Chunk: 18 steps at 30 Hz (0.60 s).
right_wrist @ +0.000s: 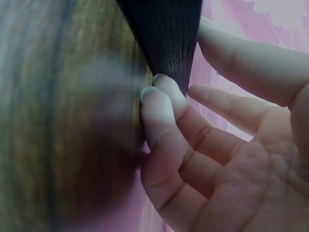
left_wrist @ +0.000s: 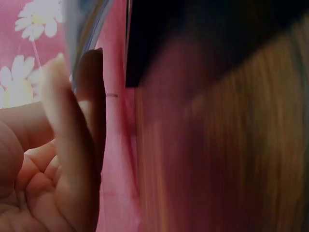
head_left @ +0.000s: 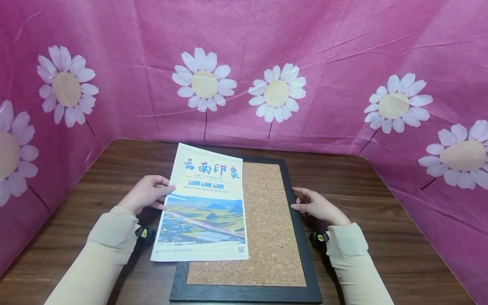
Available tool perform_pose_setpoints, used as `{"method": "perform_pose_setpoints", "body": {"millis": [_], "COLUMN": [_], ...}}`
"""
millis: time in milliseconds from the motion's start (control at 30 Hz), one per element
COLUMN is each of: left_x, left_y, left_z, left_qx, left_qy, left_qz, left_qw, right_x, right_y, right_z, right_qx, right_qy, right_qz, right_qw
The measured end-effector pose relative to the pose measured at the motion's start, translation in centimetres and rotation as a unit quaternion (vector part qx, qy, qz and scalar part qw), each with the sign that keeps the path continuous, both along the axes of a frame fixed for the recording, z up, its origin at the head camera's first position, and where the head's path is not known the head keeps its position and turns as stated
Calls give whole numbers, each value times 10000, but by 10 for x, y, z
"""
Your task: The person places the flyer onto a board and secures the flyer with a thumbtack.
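Observation:
My left hand (head_left: 146, 195) pinches the left edge of a printed paper poster (head_left: 206, 216), which has large Chinese lettering above a landscape picture. The poster lies over the left part of a black-framed cork board (head_left: 272, 212), and its left side reaches past the frame. In the left wrist view the paper's edge (left_wrist: 88, 29) shows between thumb and fingers. My right hand (head_left: 318, 205) grips the right side of the board. The right wrist view has its curled fingers (right_wrist: 164, 125) against the dark frame edge, with the thumb on the other side.
The board rests on a dark wood-grain table (head_left: 362, 203). A pink cloth (head_left: 244, 34) with white daisies hangs around the back and both sides. Black wrist cameras (head_left: 319, 238) sit under the sleeves, close to the tabletop.

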State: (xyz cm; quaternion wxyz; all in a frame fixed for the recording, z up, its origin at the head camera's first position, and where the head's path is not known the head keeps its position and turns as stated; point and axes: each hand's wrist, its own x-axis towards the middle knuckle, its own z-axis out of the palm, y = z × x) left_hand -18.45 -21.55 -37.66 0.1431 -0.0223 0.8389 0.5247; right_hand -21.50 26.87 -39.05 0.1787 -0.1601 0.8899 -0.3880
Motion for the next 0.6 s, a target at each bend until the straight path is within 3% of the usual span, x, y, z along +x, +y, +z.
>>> {"method": "perform_pose_setpoints", "body": {"millis": [333,600], "left_x": [-1,0], "left_y": [20,30], "left_z": [-2,-1], "left_qx": [273,-259], "left_qy": [30,170], "left_qz": [-8,-30], "left_qw": [9996,9995], "right_x": [1,0], "right_y": [0,1], "right_z": [1,0], "right_qx": [-12,-51], "right_qy": [-31,-11], "right_qz": [8,28], "right_qw": [10000,10000]}}
